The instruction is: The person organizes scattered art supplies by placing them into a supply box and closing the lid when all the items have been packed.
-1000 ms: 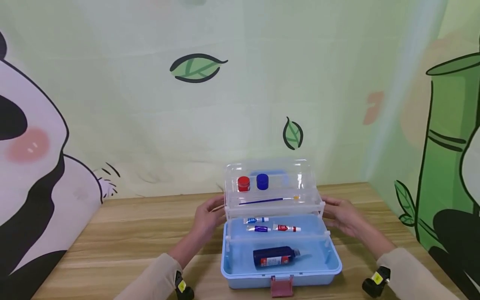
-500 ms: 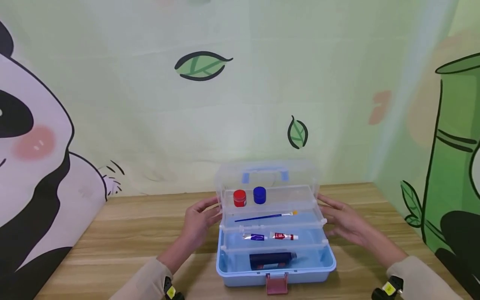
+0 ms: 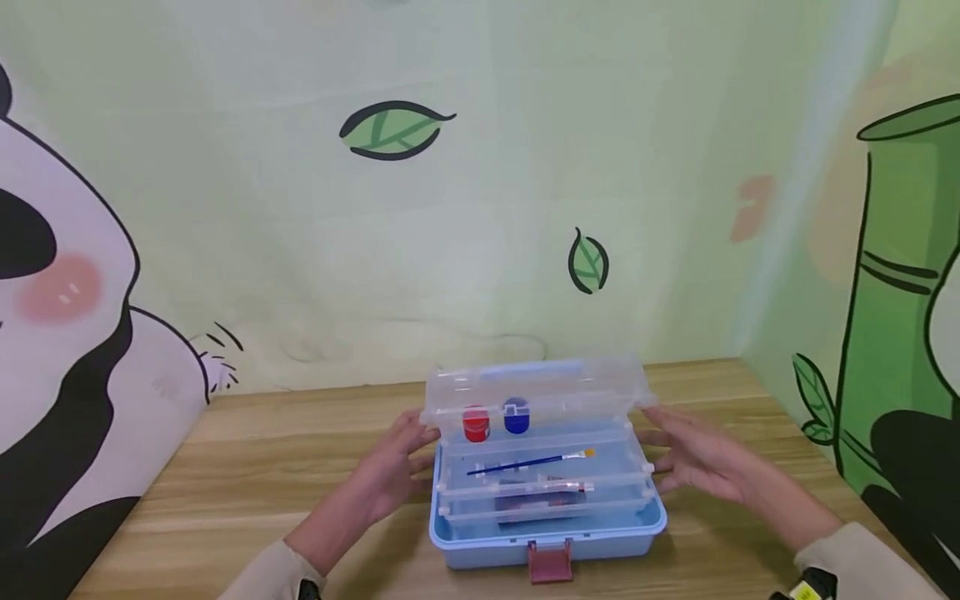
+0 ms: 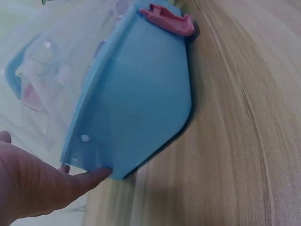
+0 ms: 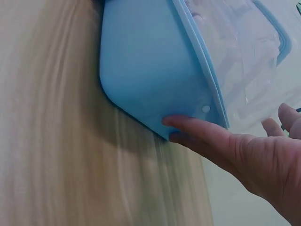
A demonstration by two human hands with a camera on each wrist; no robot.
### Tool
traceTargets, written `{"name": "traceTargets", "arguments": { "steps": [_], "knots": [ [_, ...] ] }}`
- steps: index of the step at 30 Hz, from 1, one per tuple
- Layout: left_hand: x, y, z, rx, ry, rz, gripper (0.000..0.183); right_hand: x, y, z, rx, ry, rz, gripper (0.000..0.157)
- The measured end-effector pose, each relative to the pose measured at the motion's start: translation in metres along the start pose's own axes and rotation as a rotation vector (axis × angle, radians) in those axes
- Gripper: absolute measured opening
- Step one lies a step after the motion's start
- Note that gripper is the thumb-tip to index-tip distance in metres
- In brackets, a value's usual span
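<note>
A light blue storage box (image 3: pixel 480 557) with a clear lid (image 3: pixel 457 385) stands on the table, its lid partly raised over stepped clear trays. At the lid's left corner is my left hand (image 3: pixel 386 471), its thumb extended against the box's side in the left wrist view. My right hand (image 3: pixel 701 454) is at the lid's right corner, with straight fingers touching the box's side in the right wrist view. Inside are a red jar (image 3: pixel 476 425), a blue jar (image 3: pixel 516 417) and a paintbrush (image 3: pixel 525 464). Paint tubes (image 3: pixel 570 487) and a dark bottle (image 3: pixel 517 505) show blurred through the trays.
A pink latch (image 3: pixel 550 563) hangs down at the box's front. The wooden table (image 3: pixel 285 442) ends at a printed cloth backdrop (image 3: pixel 487 208) behind the box.
The lid has swung forward and lower over the box. The trays have folded down and in, carrying the jars, brush and tubes toward the front. Both hands moved along at the sides.
</note>
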State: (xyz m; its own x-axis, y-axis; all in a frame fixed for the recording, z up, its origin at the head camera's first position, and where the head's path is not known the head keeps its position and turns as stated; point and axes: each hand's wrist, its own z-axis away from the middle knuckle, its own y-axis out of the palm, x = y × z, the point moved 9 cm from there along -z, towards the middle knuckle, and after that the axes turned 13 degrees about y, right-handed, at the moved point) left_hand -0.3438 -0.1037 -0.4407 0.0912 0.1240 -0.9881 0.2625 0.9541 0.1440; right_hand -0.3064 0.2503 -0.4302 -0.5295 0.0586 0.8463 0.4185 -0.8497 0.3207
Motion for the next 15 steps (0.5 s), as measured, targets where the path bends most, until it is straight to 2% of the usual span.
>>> {"name": "traceTargets", "arguments": {
  "steps": [8,11,15],
  "knots": [
    [-0.001,-0.011,0.003,-0.039,0.043,0.136,0.035,-0.004,0.01,-0.008,0.046,-0.054,-0.063,0.071],
    [-0.001,-0.016,0.001,-0.023,0.07,0.17,0.033,-0.001,0.009,-0.016,0.019,-0.067,-0.036,0.072],
    [0.0,-0.026,-0.006,-0.028,0.098,0.175,0.042,0.003,0.01,-0.027,-0.012,-0.073,-0.005,0.07]
  ]
}}
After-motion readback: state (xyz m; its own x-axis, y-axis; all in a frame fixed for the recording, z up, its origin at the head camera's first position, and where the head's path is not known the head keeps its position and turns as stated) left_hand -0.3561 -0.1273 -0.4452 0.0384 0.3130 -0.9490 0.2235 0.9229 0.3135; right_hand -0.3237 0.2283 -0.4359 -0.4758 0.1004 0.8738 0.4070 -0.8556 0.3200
